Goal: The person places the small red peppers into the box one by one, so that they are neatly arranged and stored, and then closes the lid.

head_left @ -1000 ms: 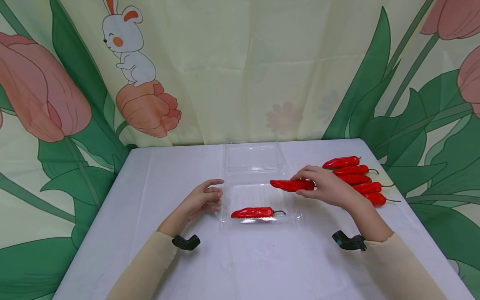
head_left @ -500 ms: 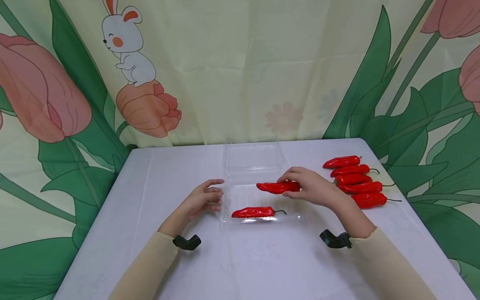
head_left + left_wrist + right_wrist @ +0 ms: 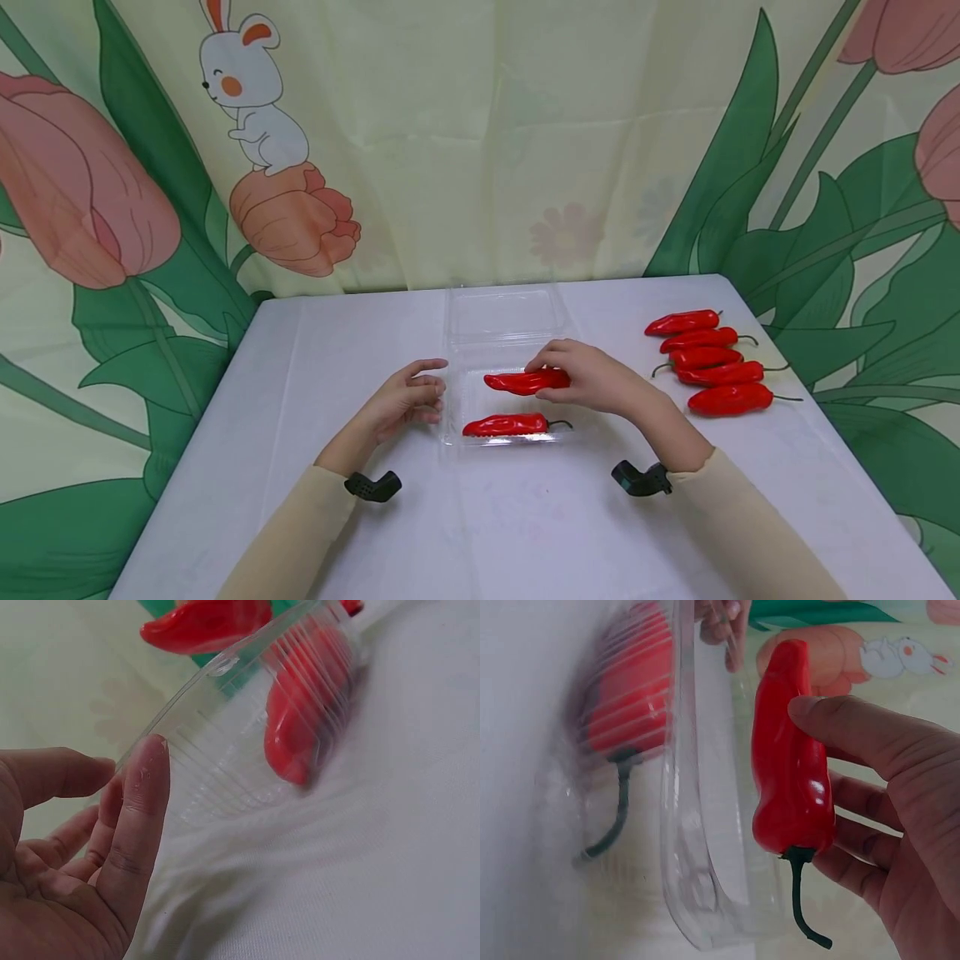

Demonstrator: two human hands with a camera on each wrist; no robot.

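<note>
My right hand (image 3: 588, 375) holds a red chili pepper (image 3: 517, 382) between thumb and fingers, over a clear plastic box (image 3: 450, 392). In the right wrist view, this pepper's green stem points down and it sits apart from the box rim (image 3: 679, 787). Another red pepper (image 3: 506, 425) lies inside the box along its near side, seen through the ribbed wall in both wrist views. My left hand (image 3: 408, 398) stands at the box's left edge. Its loosely bent fingers touch the rim there, as the left wrist view (image 3: 97, 847) shows.
Several red peppers (image 3: 731, 399) lie in a column at the table's right side. The clear lid (image 3: 510, 315) is folded back behind the box. A white cloth covers the table (image 3: 337, 350), and a printed curtain (image 3: 450, 150) hangs behind it.
My right hand has carried its pepper left from the box's right edge to over its middle. More of the right-hand column of peppers shows. My left hand has stayed at the box edge.
</note>
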